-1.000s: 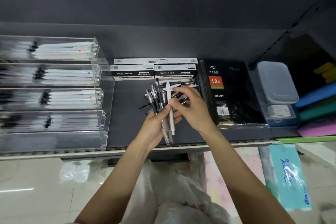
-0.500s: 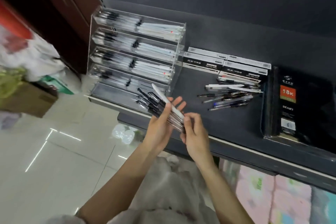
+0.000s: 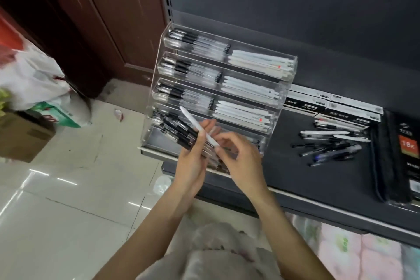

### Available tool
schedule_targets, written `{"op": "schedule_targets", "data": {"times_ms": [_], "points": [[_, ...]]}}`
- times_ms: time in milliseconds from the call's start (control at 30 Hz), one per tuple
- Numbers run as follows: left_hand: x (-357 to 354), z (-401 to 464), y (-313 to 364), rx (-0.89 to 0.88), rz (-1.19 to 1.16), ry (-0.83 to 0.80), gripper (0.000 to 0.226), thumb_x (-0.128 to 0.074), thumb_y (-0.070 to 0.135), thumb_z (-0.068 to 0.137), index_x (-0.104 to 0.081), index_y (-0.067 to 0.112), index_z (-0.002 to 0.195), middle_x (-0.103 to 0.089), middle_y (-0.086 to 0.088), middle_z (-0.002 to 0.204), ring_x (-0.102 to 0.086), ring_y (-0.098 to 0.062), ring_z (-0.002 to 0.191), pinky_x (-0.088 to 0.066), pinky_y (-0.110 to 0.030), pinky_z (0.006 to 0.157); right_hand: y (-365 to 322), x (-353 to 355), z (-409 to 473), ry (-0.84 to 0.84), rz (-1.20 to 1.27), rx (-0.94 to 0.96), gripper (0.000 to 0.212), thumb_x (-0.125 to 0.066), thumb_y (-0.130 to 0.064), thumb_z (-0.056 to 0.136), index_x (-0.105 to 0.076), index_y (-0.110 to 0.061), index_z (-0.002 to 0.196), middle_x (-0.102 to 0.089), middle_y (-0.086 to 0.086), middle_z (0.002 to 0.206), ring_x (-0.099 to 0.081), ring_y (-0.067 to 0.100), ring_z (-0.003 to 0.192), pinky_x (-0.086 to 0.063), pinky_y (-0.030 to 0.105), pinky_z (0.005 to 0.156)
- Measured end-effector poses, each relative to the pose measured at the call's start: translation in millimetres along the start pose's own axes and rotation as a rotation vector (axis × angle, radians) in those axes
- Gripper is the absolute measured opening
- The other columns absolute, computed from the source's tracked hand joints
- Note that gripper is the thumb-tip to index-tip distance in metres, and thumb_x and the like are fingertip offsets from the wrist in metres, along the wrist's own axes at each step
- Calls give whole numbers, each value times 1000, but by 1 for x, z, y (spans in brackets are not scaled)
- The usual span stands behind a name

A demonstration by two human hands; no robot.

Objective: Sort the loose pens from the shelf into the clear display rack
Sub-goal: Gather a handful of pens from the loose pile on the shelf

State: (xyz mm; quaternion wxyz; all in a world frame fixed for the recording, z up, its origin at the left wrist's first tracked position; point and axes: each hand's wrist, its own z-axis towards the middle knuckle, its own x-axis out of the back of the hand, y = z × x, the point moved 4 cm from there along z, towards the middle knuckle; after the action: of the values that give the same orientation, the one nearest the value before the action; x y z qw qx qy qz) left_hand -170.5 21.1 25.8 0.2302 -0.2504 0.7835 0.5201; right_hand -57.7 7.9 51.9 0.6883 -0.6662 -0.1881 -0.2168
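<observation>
My left hand (image 3: 193, 159) grips a bundle of black and clear pens (image 3: 179, 132) with one white pen (image 3: 193, 121) lying on top, held in front of the lower tiers of the clear display rack (image 3: 281, 95). My right hand (image 3: 241, 157) pinches the near end of the white pen. The rack has several tiers, each with dark pens at the left and white pens at the right. A pile of loose pens (image 3: 329, 145) lies on the dark shelf (image 3: 284, 166) to the right of the rack.
Boxed pens (image 3: 350, 109) stand behind the loose pile. A black diary (image 3: 406, 154) lies at the far right. On the tiled floor to the left sit a cardboard box (image 3: 20, 136) and white plastic bags (image 3: 29, 79). A brown door (image 3: 91, 18) is behind.
Both hands lifted the bundle off the loose pile and carried it left to the rack. The view swung left with them, and the right hand now pinches the white pen.
</observation>
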Motion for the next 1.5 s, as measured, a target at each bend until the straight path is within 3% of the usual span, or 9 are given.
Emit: {"op": "schedule_targets", "data": {"times_ms": [300, 400, 533, 733, 867, 1033, 1133, 1267, 1500], "points": [[20, 47, 47, 186, -16, -187, 28, -40, 13, 98, -58, 15, 119, -65, -2, 123, -58, -19, 118, -50, -33, 97, -32, -24, 43, 96, -24, -101, 14, -73, -10, 79, -72, -17, 91, -67, -14, 82, -61, 0, 73, -51, 21, 71], [20, 52, 46, 227, -27, -204, 30, -44, 15, 95, -58, 12, 121, -62, -3, 127, -58, -20, 119, -51, -32, 95, -36, -23, 42, 156, -282, 15, 12, -68, -16, 80, -72, -17, 91, -71, -6, 81, -65, 9, 69, -55, 33, 64], [17, 54, 49, 235, -93, -193, 27, -37, 15, 99, -60, 11, 113, -68, -6, 113, -63, -22, 110, -50, -37, 98, -25, 26, 43, 338, -650, 85, 7, -69, -16, 81, -72, -18, 87, -70, -5, 79, -64, 14, 59, -51, 25, 49], [47, 59, 64, 197, -166, -64, 24, -36, 15, 100, -60, 11, 104, -70, -2, 83, -69, -15, 82, -55, -33, 89, 1, 51, 68, 135, -1191, 78, 17, -82, -8, 68, -67, -15, 65, -60, 0, 61, -54, 20, 39, -35, 18, 41], [63, 61, 67, 201, -178, 14, 25, -37, 14, 101, -61, 13, 100, -69, 0, 80, -68, -13, 80, -57, -31, 81, 14, 49, 83, 88, -1309, 53, 28, -88, -4, 51, -64, -18, 58, -58, -3, 54, -55, 18, 47, -38, 19, 44], [62, 60, 64, 230, -160, 38, 25, -37, 15, 100, -62, 13, 103, -71, -2, 85, -70, -14, 83, -57, -30, 83, 14, 45, 79, 149, -1210, 15, 35, -83, 5, 52, -67, -14, 76, -65, 2, 68, -62, 23, 60, -49, 25, 48], [55, 59, 62, 245, -143, 22, 27, -36, 17, 100, -61, 14, 111, -73, -2, 96, -69, -15, 94, -53, -32, 91, -17, 31, 64, 243, -843, 63, 28, -76, 2, 69, -69, -12, 91, -68, 5, 82, -65, 25, 72, -54, 30, 59], [46, 59, 63, 232, -138, -26, 31, -32, 20, 101, -55, 17, 121, -71, 0, 109, -66, -13, 104, -53, -28, 91, -54, -31, 51, -52, -397, -63, 20, -64, -28, 88, -63, -24, 108, -69, -8, 95, -64, 8, 82, -53, 28, 73], [60, 56, 69, 150, -131, -48, 38, -31, 25, 100, -48, 15, 133, -66, -3, 121, -62, -16, 113, -52, -28, 93, -41, -53, 50, -14, -111, -142, 10, -68, -20, 85, -69, -21, 95, -67, -17, 86, -60, -5, 77, -43, 6, 71]]}}
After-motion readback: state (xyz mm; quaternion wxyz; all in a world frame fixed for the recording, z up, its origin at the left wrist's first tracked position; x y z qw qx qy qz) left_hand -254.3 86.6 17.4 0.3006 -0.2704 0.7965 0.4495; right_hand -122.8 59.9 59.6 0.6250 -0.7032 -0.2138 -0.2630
